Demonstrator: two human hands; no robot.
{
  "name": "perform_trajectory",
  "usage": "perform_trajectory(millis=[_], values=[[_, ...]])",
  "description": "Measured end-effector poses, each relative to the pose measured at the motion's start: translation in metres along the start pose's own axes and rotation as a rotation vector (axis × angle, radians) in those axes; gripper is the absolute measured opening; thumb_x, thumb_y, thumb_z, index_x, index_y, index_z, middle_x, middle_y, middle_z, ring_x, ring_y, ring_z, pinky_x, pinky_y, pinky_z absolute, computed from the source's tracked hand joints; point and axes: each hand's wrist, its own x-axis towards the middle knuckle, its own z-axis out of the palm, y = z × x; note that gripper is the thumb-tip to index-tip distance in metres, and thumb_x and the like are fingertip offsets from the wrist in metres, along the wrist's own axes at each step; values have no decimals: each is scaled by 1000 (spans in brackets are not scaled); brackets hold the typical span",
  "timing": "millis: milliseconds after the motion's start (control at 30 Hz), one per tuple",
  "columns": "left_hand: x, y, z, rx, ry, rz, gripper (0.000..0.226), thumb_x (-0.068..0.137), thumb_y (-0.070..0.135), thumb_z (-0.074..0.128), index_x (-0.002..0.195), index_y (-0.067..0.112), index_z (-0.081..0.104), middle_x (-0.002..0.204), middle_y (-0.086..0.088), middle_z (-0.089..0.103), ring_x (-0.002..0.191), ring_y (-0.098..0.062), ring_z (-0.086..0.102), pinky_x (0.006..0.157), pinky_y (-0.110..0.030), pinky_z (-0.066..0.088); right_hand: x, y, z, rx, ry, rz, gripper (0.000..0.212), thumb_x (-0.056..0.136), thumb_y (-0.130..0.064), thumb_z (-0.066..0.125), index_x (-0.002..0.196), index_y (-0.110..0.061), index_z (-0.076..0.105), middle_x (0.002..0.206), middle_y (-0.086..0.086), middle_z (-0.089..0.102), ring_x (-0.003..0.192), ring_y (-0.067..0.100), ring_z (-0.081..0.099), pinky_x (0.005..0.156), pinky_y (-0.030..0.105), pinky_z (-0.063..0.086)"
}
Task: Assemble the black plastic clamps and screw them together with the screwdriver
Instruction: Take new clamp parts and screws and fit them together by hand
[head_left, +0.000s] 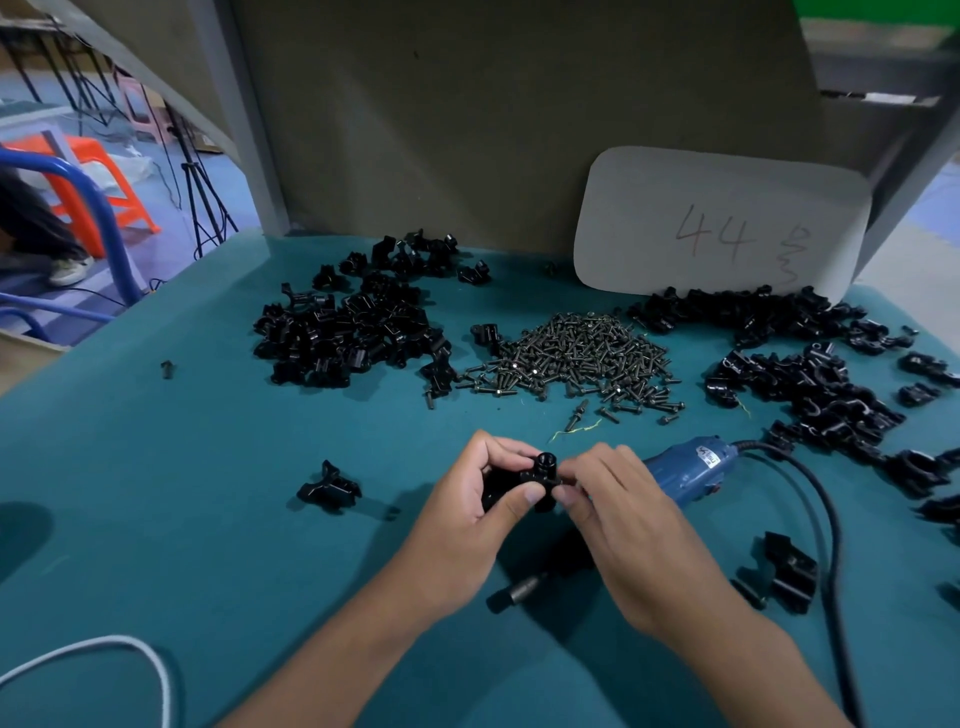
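My left hand (475, 499) grips a black plastic clamp (535, 475) above the teal table, thumb and fingers curled round it. My right hand (605, 499) pinches the same clamp from the right side. The blue electric screwdriver (685, 470) lies on the table behind my right hand, its metal tip (517, 592) showing below my wrists. A heap of dark screws (576, 353) lies in the middle. Piles of black clamp parts lie at the left (348, 327) and right (800, 374).
A single clamp part (330, 488) lies left of my hands, another (789, 571) at the right beside the screwdriver's black cable (826, 519). A white card marked 44 (722, 223) leans on the back board. A white cable (104, 654) loops at the bottom left.
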Motion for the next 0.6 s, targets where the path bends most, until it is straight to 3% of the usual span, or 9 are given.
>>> perform_trajectory(millis=[233,400,600], values=[[-1,-1,0,-22,10,6,16,91,24,67,101,16,57,111,12,67,109,-8,63,94,-20,47,-1,-5,-1,-1,-8,-7,37,110,-44,18,87,-27,41,82,-13,37,79,14,38,70,32,38],[1,0,-1,4,13,18,15,91,25,67,100,19,57,110,17,66,110,-6,62,94,-17,46,3,-4,-2,-122,107,-102,35,111,-33,32,97,-15,59,88,-5,47,77,21,41,72,38,42],[1,1,-5,20,-7,6,17,91,29,66,100,20,55,112,20,65,113,-4,61,95,-17,45,2,-4,0,-26,146,-63,24,107,-39,41,98,-23,55,87,-11,46,78,18,43,71,34,41]])
